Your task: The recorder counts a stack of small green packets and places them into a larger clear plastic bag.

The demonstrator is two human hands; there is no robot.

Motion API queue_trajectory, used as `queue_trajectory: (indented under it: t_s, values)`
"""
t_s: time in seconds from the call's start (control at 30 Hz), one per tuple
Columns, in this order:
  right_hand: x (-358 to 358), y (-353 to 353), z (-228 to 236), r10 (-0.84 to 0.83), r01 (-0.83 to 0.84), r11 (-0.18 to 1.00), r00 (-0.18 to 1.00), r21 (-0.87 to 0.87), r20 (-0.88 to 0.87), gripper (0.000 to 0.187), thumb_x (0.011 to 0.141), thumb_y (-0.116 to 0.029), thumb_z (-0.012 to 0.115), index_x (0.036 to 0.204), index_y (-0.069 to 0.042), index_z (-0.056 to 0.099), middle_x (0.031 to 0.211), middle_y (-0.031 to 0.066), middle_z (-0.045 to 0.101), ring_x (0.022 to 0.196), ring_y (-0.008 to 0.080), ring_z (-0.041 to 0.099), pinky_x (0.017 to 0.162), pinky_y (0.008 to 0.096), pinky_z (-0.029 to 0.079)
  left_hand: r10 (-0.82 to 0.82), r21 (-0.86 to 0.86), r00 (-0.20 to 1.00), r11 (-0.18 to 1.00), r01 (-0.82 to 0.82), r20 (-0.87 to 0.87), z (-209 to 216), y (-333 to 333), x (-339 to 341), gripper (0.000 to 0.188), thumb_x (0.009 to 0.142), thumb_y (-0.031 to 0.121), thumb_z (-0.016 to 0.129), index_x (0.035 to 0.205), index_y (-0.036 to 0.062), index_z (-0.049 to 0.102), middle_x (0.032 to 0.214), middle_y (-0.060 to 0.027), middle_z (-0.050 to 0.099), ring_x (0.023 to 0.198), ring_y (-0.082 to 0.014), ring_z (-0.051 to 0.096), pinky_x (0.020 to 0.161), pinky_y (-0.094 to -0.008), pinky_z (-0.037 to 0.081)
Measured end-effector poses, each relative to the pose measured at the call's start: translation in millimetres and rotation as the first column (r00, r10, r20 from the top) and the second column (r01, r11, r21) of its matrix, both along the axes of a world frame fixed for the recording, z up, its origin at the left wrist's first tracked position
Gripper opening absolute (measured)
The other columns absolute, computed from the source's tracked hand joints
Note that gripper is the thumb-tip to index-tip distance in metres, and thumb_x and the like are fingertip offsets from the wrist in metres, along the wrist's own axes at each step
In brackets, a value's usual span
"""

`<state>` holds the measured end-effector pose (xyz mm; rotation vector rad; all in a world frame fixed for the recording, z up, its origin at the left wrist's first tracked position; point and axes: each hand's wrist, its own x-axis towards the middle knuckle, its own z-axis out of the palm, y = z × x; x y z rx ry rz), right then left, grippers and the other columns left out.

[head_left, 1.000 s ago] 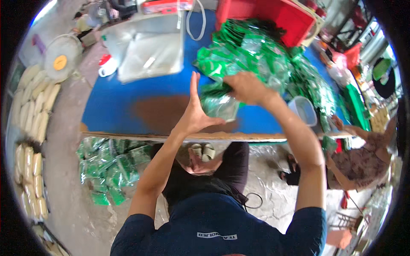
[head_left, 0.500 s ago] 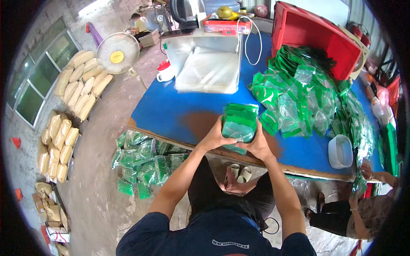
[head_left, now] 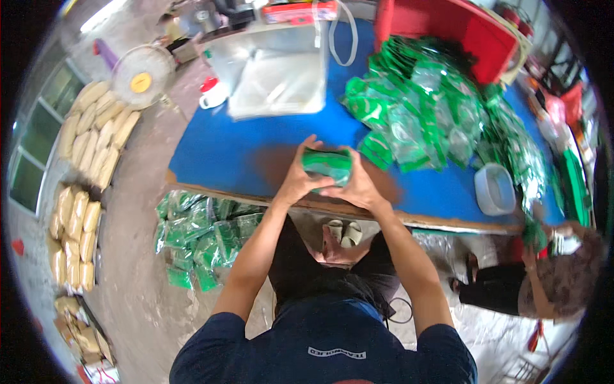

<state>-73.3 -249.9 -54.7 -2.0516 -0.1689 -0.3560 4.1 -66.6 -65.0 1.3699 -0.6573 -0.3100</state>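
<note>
Between both hands, above the front edge of the blue table, is a stack of green-and-clear plastic bags. My left hand grips its left side, and my right hand closes on its right side. The thumbs meet near the stack's lower edge. A big loose pile of similar green bags lies to the right. Beyond my left hand, a sheaf of clear plastic sheets rests in a shallow open container.
A red-lidded white mug stands at the far left of the table. A red crate lies tipped behind the pile, and a white plastic tub sits at right. More packed green bags cover the floor. A co-worker handles bags at right.
The stack has tipped, so its top face looks much shorter. My hands have turned with it and wrap its sides more. The whole view has shifted somewhat.
</note>
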Motion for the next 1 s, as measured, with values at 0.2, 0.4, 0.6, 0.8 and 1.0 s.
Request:
queue_trajectory:
  t_s: [0.2,0.4,0.6,0.8,1.0]
  values:
    - [3.6,2.9,-7.3,-0.049,0.041,0.989,0.997,0.145,0.053,0.099,0.062,-0.034,0.091,0.136,-0.003,0.034,0.119,0.026,0.059,0.112,0.042,0.059,0.095,0.0456,0.049,-0.021,0.041,0.996,0.999,0.024,-0.083,0.9,-3.7,-2.4,0.114,0.063,0.007,0.09,0.153,0.0046,0.02,0.143,-0.0108,0.043,0.129,-0.0224,0.045,0.108,-0.0387,0.038]
    - [3.4,15.2,-17.2,-0.114,0.073,0.809,0.993,0.584,0.034,0.086,0.071,-0.031,0.088,0.136,-0.001,0.041,0.124,0.0138,0.06,0.111,0.0257,0.059,0.099,0.0398,0.047,0.189,-0.211,0.962,0.95,-0.229,-0.195,-15.5,-13.5,-36.0,0.112,0.068,0.001,0.084,0.153,0.0037,0.01,0.148,-0.0116,0.035,0.133,-0.025,0.041,0.111,-0.0395,0.035]
    - [-15.1,14.2,-1.9,-0.018,0.098,0.585,0.994,0.805,-0.107,0.088,0.073,-0.028,0.087,0.141,-0.001,0.037,0.134,0.0136,0.053,0.124,0.0229,0.05,0.107,0.0385,0.04,-0.049,-0.423,0.921,0.897,-0.131,-0.387,10.7,-13.2,-51.5,0.085,0.074,0.002,0.075,0.148,0.0061,0.032,0.134,-0.0076,0.051,0.124,-0.0231,0.052,0.107,-0.0401,0.04]
    - [-12.9,-16.8,-1.4,0.0,-0.004,0.997,0.999,0.077,0.047,0.111,0.06,-0.031,0.095,0.147,-0.007,0.03,0.139,0.0145,0.046,0.128,0.0239,0.046,0.108,0.0394,0.039,-0.079,0.175,0.98,0.983,0.046,0.181,-1.7,19.1,-16.6,0.126,0.068,-0.006,0.081,0.157,0.0167,-0.004,0.138,-0.0089,0.046,0.131,-0.0238,0.044,0.11,-0.039,0.037]
    - [-12.5,-18.4,7.0,0.074,-0.033,0.966,0.986,0.258,-0.151,0.094,0.059,-0.031,0.096,0.132,0.0,0.046,0.12,0.0118,0.061,0.111,0.0207,0.058,0.098,0.0365,0.047,-0.111,0.095,0.993,0.989,0.115,-0.041,7.7,16.4,-16.6,0.124,0.068,-0.003,0.083,0.157,0.0135,-0.002,0.139,-0.009,0.043,0.13,-0.0205,0.044,0.109,-0.0378,0.038]
